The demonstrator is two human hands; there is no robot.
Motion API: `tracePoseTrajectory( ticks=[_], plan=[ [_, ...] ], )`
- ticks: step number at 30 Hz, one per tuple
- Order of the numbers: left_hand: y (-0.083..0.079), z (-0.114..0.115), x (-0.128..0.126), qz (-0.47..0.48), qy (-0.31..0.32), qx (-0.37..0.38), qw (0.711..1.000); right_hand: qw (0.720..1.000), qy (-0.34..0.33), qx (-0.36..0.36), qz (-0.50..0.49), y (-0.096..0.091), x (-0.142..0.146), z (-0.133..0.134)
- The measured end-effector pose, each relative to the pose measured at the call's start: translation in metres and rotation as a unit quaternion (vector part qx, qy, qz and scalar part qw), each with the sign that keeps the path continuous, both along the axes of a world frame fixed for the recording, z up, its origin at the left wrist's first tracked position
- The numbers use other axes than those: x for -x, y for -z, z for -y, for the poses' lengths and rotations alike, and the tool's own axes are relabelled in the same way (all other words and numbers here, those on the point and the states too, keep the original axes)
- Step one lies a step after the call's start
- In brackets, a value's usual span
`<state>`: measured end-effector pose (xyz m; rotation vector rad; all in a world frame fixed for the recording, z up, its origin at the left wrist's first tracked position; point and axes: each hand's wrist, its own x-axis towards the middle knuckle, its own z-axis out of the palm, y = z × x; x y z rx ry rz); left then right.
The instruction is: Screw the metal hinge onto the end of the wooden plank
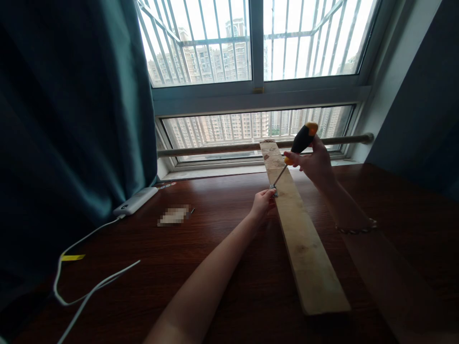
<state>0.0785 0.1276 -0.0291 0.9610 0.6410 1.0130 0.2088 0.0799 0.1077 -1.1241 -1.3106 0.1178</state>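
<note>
A long pale wooden board lies on the dark table, its far end by the window rail. Near the board's left edge sits a small metal hinge-like piece. The fingers of my left hand are closed on that piece, pinching it against the wood. My right hand grips a screwdriver with a black and yellow handle. The screwdriver is tilted, and its shaft runs down to the left, with the tip at the metal piece. Whether a screw sits under the tip is too small to tell.
A white power strip with a white cable lies at the left by the dark curtain. A blurred pale patch and a yellow strip are on the table. Behind runs a horizontal rail below the window.
</note>
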Motion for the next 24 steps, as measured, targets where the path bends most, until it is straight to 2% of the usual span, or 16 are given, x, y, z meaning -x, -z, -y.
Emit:
tracePoseTrajectory(
  ticks=[2,4,8,10,17,24],
  plan=[
    [0.000,0.000,0.000,-0.001,0.000,0.001,1.000,0.999,0.043,-0.010,0.016,0.002,-0.004,-0.003],
    [-0.001,0.000,0.000,0.000,0.000,0.001,1.000,0.999,0.044,-0.013,0.012,0.001,-0.004,-0.002],
    [-0.001,0.001,0.000,0.002,-0.002,0.001,1.000,0.999,-0.048,-0.006,-0.023,-0.005,0.005,0.005],
    [-0.002,0.001,0.000,0.000,-0.005,0.004,1.000,0.997,-0.067,0.004,-0.030,-0.006,0.008,0.007],
    [-0.002,0.001,0.001,-0.005,-0.005,0.009,1.000,0.999,0.045,-0.013,-0.010,0.001,-0.004,-0.001],
    [-0.001,0.001,0.000,-0.008,-0.007,0.003,1.000,0.995,-0.077,0.021,-0.058,-0.007,0.001,0.009]
  ],
)
